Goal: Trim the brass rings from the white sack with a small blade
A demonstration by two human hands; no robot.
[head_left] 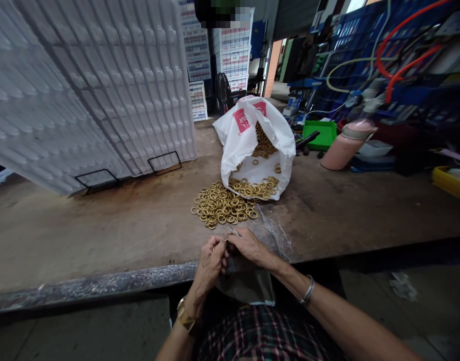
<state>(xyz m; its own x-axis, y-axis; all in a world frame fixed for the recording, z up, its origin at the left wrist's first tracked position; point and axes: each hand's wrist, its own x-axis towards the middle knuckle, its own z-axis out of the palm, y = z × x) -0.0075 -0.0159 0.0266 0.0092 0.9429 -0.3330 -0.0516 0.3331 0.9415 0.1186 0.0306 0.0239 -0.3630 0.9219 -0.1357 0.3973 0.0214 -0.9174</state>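
My left hand (210,256) is closed at the table's front edge, and a brass-coloured ring (214,247) shows between its fingers. Close against it, my right hand (249,245) grips a small, thin pointed tool (234,231); its exact kind is too small to make out. The fingertips of both hands meet around the ring. Just beyond them lies a loose heap of brass-coloured rings (218,203). Behind the heap, a white plastic bag (233,145) with red print rests on its side, its mouth facing me and more rings inside.
White ribbed plastic trays (140,80) stand upright at the left against black wire holders (165,163). A pink bottle (342,148), a green tray (319,134) and a yellow bin (451,181) sit at the right. Orange hoses (384,62) hang above. Stacked crates (233,55) stand behind.
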